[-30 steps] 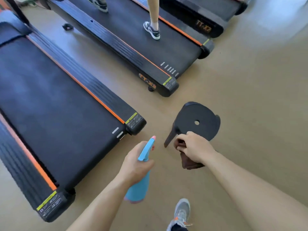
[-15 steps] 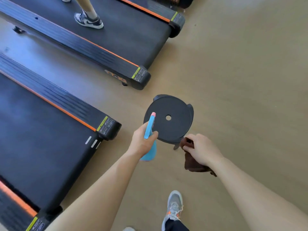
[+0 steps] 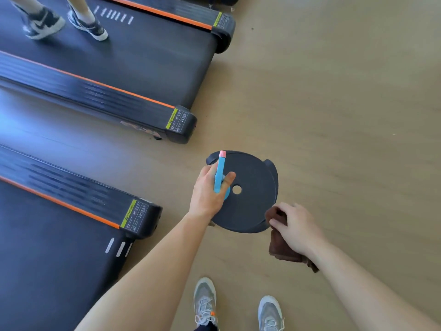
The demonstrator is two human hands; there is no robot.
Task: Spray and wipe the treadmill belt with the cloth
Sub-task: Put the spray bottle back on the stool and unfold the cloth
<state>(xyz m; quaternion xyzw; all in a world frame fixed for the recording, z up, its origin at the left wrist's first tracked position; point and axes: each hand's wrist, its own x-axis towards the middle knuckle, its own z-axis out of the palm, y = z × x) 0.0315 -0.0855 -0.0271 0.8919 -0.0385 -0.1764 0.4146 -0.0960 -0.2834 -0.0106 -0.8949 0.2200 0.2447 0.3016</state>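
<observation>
Left hand [image 3: 210,192] grasps the blue spray bottle [image 3: 219,174] by its neck, over the black stool [image 3: 253,206]. Right hand [image 3: 294,226] clutches the brown cloth [image 3: 280,249] at the stool's 4 o'clock rim. Treadmill belt [image 3: 47,271] lies at 8 o'clock of the stool. Assessment: bottle light, rigid, possibly slick; cloth soft and limp, best bunched in the palm.

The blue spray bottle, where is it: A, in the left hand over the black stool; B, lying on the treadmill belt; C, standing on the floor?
A: the left hand grips the spray bottle above the black stool; the right hand holds the brown cloth.
</observation>
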